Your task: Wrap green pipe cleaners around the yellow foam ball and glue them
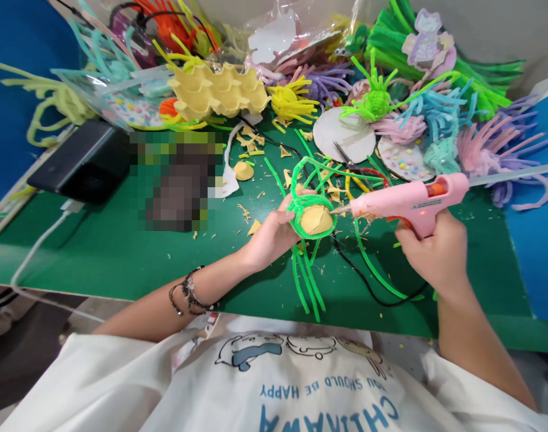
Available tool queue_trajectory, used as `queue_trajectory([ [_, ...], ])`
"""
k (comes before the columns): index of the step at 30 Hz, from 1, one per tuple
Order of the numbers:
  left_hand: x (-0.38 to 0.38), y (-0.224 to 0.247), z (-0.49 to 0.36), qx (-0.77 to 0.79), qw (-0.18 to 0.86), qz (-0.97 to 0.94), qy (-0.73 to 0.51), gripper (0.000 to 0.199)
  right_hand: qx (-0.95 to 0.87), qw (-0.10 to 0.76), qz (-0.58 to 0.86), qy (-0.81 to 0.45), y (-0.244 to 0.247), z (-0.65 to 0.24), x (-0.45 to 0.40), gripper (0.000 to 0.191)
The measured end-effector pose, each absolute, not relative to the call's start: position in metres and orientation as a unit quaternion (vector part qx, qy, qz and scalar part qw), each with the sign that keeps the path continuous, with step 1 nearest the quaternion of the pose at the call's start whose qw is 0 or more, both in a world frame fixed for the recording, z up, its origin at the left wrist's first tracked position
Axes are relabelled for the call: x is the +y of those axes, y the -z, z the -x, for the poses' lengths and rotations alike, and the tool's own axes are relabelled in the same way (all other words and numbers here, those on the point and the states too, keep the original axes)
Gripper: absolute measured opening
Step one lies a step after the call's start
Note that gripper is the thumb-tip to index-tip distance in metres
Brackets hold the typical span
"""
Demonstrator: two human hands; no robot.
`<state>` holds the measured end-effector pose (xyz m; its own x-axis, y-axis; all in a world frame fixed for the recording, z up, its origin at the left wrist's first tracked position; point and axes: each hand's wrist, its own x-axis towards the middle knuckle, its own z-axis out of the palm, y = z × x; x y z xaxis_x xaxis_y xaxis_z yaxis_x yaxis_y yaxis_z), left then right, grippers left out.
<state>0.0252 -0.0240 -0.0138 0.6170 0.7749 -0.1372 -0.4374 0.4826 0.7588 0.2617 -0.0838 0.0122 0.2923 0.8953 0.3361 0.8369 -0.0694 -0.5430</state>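
Observation:
My left hand (278,235) grips a green pipe-cleaner craft (293,211) by its left side, above the table. Green stems hang down from it and loop up over it. Set in its middle is a yellow egg-carton cup (317,220). My right hand (436,249) is wrapped round the handle of a pink hot glue gun (404,201), a finger at the red trigger. The gun's nozzle points left and sits right at the craft's edge, by the cup; whether it touches cannot be made out. A clear glue stick (517,174) protrudes from its back.
Scissors (346,157) lie on a white disc (341,135) beyond the gun. A yellow egg carton (219,93) and many pipe-cleaner bundles (440,114) line the back. A black device (82,162) stands left. Carton scraps (254,227) and a black cord (368,288) lie on the green table (237,294).

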Motion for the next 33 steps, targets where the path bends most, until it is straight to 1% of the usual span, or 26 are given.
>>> queue_trajectory([
  [10,-0.0222,0.0159,-0.022,0.245,0.831,-0.338,-0.368,0.059,-0.607,0.35,0.712,-0.028,-0.0088,-0.2653,-0.0822,0.016],
  [18,-0.0212,0.0174,-0.0198,0.234,0.837,-0.333,-0.367,0.057,-0.6,0.346,0.72,-0.042,-0.0085,-0.2623,-0.0857,0.036],
  [22,-0.0212,0.0186,-0.0197,0.231,0.837,-0.332,-0.369,0.056,-0.605,0.348,0.715,-0.031,-0.009,-0.2623,-0.0854,0.033],
  [26,-0.0213,0.0188,-0.021,0.234,0.836,-0.33,-0.37,0.059,-0.612,0.332,0.716,-0.037,-0.0113,-0.2628,-0.0854,0.026],
  [33,-0.0207,0.0183,-0.0226,0.249,0.829,-0.33,-0.377,0.056,-0.619,0.332,0.712,-0.019,-0.0093,-0.2666,-0.0844,0.024],
])
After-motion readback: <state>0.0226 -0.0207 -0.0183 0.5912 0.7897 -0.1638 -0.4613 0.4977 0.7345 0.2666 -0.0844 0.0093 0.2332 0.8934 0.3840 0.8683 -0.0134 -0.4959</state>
